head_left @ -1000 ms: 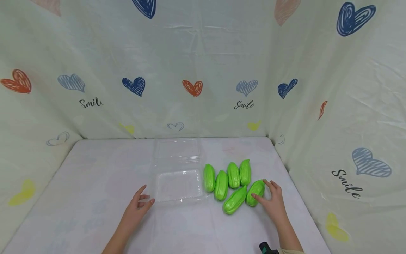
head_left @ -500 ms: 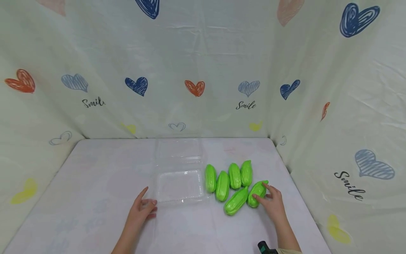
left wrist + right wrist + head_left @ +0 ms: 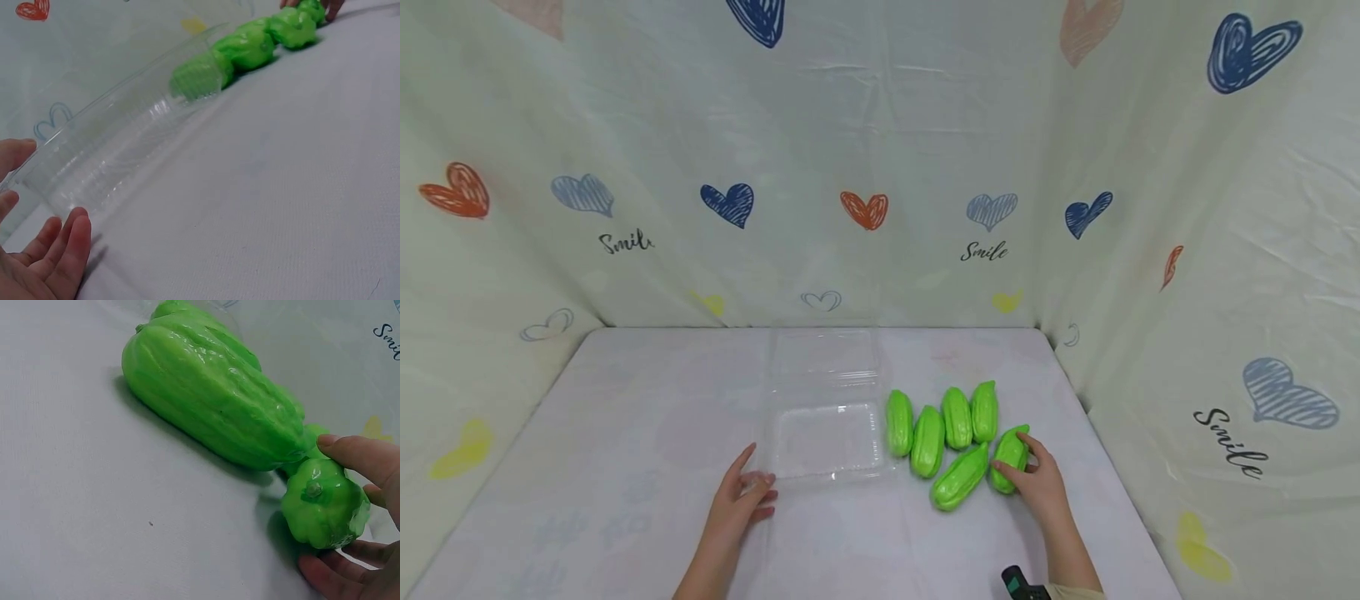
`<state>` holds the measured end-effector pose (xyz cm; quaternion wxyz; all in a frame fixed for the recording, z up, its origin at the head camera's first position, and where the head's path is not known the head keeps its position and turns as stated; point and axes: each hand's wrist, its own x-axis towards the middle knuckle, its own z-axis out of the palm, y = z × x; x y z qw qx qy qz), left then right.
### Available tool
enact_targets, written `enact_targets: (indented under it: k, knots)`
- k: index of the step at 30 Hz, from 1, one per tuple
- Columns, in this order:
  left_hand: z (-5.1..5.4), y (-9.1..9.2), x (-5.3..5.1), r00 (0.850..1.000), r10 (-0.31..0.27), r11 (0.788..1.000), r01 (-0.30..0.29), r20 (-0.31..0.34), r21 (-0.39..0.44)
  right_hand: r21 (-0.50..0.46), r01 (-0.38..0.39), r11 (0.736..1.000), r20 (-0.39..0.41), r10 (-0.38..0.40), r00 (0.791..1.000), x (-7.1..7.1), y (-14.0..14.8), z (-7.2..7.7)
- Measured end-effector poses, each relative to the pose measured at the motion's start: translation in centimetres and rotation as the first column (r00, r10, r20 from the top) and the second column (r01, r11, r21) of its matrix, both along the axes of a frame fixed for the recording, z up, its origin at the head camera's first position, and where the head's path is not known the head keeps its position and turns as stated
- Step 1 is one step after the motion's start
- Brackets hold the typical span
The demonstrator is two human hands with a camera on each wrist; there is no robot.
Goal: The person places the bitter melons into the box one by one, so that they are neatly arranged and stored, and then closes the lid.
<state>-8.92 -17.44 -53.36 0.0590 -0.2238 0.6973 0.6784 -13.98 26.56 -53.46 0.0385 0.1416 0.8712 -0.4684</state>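
While the head view has the right hand pinching the rightmost vegetable on the table, the left wrist view shows a relaxed left hand beside the box, and the right wrist view glossy skin that could slip.

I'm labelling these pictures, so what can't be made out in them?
Head: part of the rightmost gourd, behind the right hand.
Head: black device, cut off by the bottom edge.
Left wrist: left hand, cut off by left edge.
Right wrist: clear container, cut off by the top edge.
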Motion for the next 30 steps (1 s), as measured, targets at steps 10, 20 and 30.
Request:
enact_targets:
  k: [10, 20, 30]
  knots:
    - [-0.2, -0.1, 0.0, 1.000, -0.007, 1.000, 0.007, -0.018, -0.001, -0.011, 0.017, 1.000, 0.007, -0.017, 1.000, 0.1, -0.1, 0.3]
    - [-0.2, 0.1, 0.3, 1.000, -0.001, 1.000, 0.000, -0.017, -0.020, -0.022, 0.048, 0.999, -0.080, -0.049, 0.996, 0.5, -0.6, 2.3]
    - [-0.5, 0.2, 0.3, 1.000, 0.007, 0.999, -0.008, -0.028, -0.043, -0.085, -0.005, 0.996, -0.048, 0.000, 0.999, 1.1, -3.1, 6.5]
